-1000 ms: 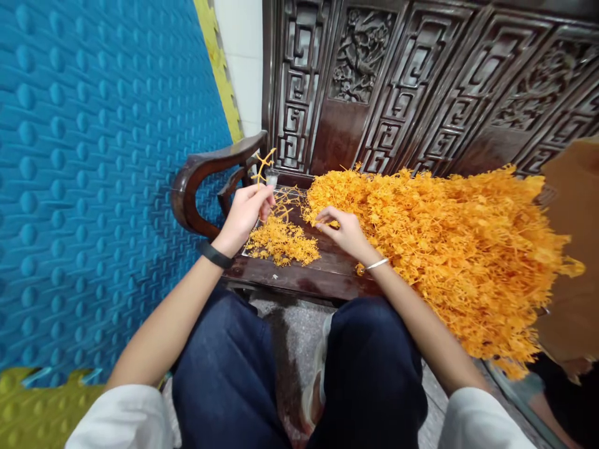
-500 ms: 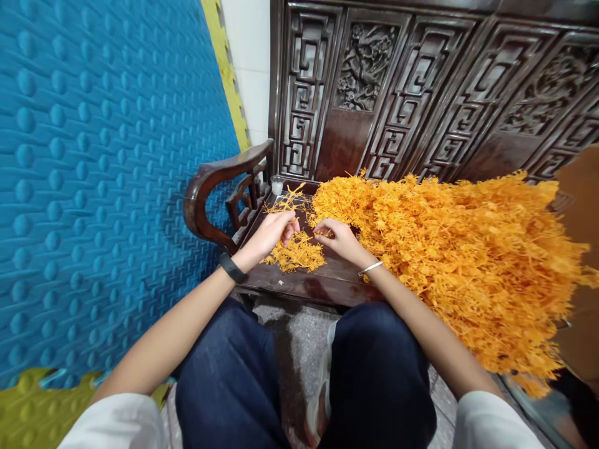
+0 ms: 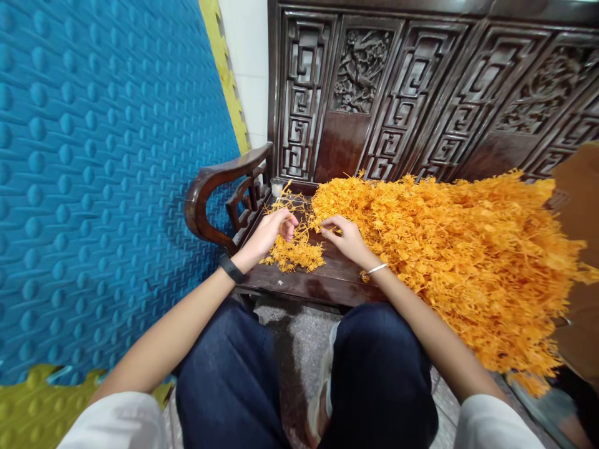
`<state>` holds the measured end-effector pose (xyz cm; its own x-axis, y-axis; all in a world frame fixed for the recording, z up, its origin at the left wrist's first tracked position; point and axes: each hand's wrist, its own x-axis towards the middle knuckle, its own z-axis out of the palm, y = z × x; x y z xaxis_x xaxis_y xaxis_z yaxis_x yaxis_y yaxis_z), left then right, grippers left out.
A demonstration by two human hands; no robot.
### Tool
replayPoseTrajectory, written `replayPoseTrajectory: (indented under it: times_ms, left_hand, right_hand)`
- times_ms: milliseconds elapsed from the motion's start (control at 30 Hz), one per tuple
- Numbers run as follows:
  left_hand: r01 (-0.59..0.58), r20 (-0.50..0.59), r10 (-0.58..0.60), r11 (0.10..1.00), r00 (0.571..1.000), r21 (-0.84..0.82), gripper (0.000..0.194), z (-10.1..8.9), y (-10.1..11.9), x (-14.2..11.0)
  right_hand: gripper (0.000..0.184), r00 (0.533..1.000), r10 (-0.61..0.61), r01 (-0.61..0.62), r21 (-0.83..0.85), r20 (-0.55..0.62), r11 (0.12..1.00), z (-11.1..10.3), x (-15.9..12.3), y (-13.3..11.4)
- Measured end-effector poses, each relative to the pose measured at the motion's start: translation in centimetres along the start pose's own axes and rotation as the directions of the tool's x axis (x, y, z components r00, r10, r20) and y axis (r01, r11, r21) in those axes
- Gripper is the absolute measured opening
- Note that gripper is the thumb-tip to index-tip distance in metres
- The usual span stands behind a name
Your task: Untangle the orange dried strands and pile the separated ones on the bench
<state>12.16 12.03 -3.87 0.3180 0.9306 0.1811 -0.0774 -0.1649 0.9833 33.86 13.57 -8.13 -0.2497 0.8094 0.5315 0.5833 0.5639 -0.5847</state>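
My left hand (image 3: 274, 234) is closed, its fingers curled round thin orange plastic sprigs that are mostly hidden by the fingers. It hovers over a small heap of orange plastic sprigs (image 3: 297, 254) on the dark wooden bench seat (image 3: 322, 284). To its right, my right hand (image 3: 347, 240) has its thumb and forefinger slightly apart, and nothing clear shows between them. It is at the left edge of a large pile of orange plastic sprigs (image 3: 449, 249). Behind my left hand lie more loose, stalky orange pieces (image 3: 291, 201).
A curved wooden armrest (image 3: 206, 187) stands at the left, beside a blue foam mat (image 3: 116, 187) with yellow edging. The carved bench back (image 3: 344, 143) rises behind. A small whitish cup-like object (image 3: 277, 187) sits in the back corner. Brown cardboard (image 3: 578, 206) is at the far right.
My right hand has shifted slightly right, away from my left, and its fingertips have parted. My left hand has barely moved. A looping orange stalk now shows between the hands.
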Motion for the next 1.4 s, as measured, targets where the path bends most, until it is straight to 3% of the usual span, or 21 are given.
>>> replayPoseTrajectory:
  times_ms: [100, 233, 400, 567, 700, 800, 900, 967, 1033, 1200, 1300, 1400]
  left_hand:
    - [-0.032, -0.049, 0.026, 0.991, 0.998, -0.127, 0.021, 0.1, -0.1, 0.1]
    - [-0.041, -0.029, 0.035, 0.97, 0.999, -0.242, 0.013, 0.3, 0.1, 0.0]
    - [-0.069, 0.074, 0.091, 0.964, 0.993, -0.255, 0.013, 0.7, 0.6, -0.6]
    - [-0.152, 0.091, 0.167, 0.976, 0.982, -0.154, 0.027, 1.1, 1.1, -1.2]
    - [-0.262, 0.168, 0.254, 0.965, 0.953, 0.027, 0.05, 1.0, 1.5, -1.7]
    - [-0.389, 0.042, 0.387, 0.906, 0.921, 0.169, 0.056, 0.4, 1.8, -1.8]
    - [-0.446, -0.154, 0.499, 0.85, 0.853, 0.281, 0.05, -0.5, 2.0, -1.6]
    - [-0.432, -0.232, 0.502, 0.853, 0.833, 0.294, 0.046, -0.9, 2.1, -1.6]
    - [-0.395, -0.26, 0.454, 0.885, 0.852, 0.249, 0.043, -1.0, 2.2, -1.6]
    - [-0.244, -0.132, 0.261, 0.961, 0.956, 0.131, 0.039, -0.5, 2.3, -1.9]
    - [-0.205, -0.019, 0.21, 0.968, 0.978, 0.144, 0.038, -0.4, 2.5, -2.2]
    - [-0.208, 0.16, 0.183, 0.966, 0.97, 0.154, 0.042, -0.4, 2.6, -2.5]
  right_hand:
    - [0.012, 0.998, -0.056, 0.059, 0.07, -0.04, 0.996, -0.5, -0.1, -3.2]
    - [0.016, 0.989, -0.14, 0.136, 0.075, 0.042, 0.988, -0.3, -0.4, -6.6]
    - [0.028, 0.97, -0.226, 0.233, -0.071, 0.092, 0.97, 0.7, -0.6, -7.2]
    - [0.028, 0.995, -0.092, 0.092, -0.01, 0.034, 0.996, 1.8, -0.5, -6.7]
    - [0.012, 0.997, 0.075, -0.07, 0.272, -0.008, 0.96, 2.0, 0.0, -6.1]
    - [0.014, 0.973, 0.225, -0.161, 0.574, -0.042, 0.803, 1.0, 0.5, -5.4]
    - [0.015, 0.936, 0.316, -0.114, 0.711, -0.158, 0.694, -0.6, 0.8, -4.9]
    - [0.016, 0.916, 0.335, -0.065, 0.744, -0.219, 0.665, -1.5, 0.8, -4.8]
    - [0.017, 0.906, 0.353, -0.051, 0.77, -0.232, 0.636, -2.1, 0.6, -4.8]
    - [0.012, 0.906, 0.373, -0.065, 0.805, -0.2, 0.589, -2.6, 0.3, -5.4]
    - [0.012, 0.916, 0.355, -0.045, 0.829, -0.188, 0.557, -2.5, 0.2, -5.8]
    - [0.016, 0.936, 0.303, -0.031, 0.821, -0.176, 0.57, -2.5, 0.1, -6.1]
